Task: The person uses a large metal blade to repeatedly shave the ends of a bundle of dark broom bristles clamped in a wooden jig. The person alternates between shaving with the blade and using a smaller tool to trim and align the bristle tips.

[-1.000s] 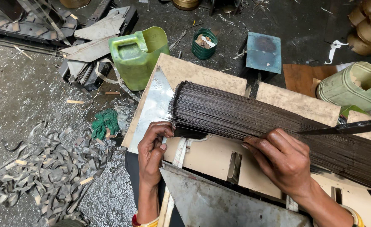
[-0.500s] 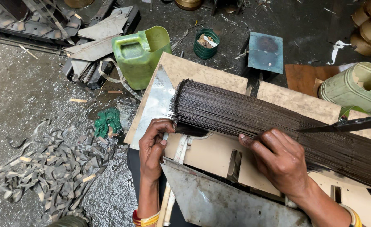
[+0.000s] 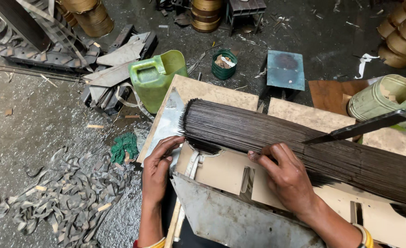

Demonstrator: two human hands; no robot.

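A thick bundle of thin dark metal rods (image 3: pixel 276 138) lies across a tan wooden workbench (image 3: pixel 221 94), its ends lined up at the left. My left hand (image 3: pixel 159 167) rests at the bench's left edge, fingertips touching the rod ends beside a shiny metal plate (image 3: pixel 168 124). My right hand (image 3: pixel 288 177) lies flat on the near side of the bundle, fingers spread over the rods. A dark flat blade (image 3: pixel 359 127) crosses over the bundle at the right. Neither hand grips anything.
A green plastic jerrycan (image 3: pixel 154 78) stands left of the bench, another pale green can (image 3: pixel 387 98) at the right. Metal strip scraps (image 3: pixel 65 193) litter the floor at left. A small green tin (image 3: pixel 224 64), a blue-green plate (image 3: pixel 285 69) and brass-coloured coils (image 3: pixel 403 32) lie beyond.
My left hand's fingers have straightened against the rod ends. My right hand has shifted slightly left along the bundle. The view has tilted a little.
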